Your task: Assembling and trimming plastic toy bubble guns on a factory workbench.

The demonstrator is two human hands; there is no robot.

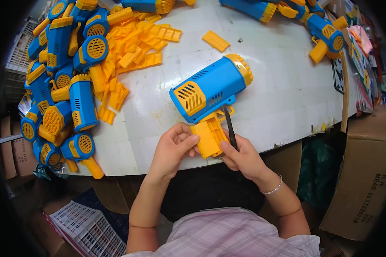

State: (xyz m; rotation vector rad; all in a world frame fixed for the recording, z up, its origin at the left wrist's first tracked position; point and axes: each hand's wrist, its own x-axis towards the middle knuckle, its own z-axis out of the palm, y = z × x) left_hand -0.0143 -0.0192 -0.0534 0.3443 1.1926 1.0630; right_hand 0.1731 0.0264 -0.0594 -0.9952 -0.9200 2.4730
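Observation:
A blue and yellow toy bubble gun (209,91) lies on its side on the table in front of me, its studded yellow end pointing up and right. Its yellow handle (208,138) points toward me, with the hollow, ribbed inside showing. My left hand (172,147) grips the handle's left side between thumb and fingers. Closed beside the handle's right edge, my right hand (248,157) holds a slim black pointed tool (231,130), its tip up near the trigger guard. The right thumb is at the handle's lower right edge. Fingers under the handle are hidden.
Several more bubble guns (83,103) are heaped at the left, beside a pile of loose yellow covers (137,43). One yellow cover (216,41) lies apart, beyond the gun. More guns (326,32) lie far right. A cardboard box (362,175) stands right of the table; a white crate (88,229) sits lower left.

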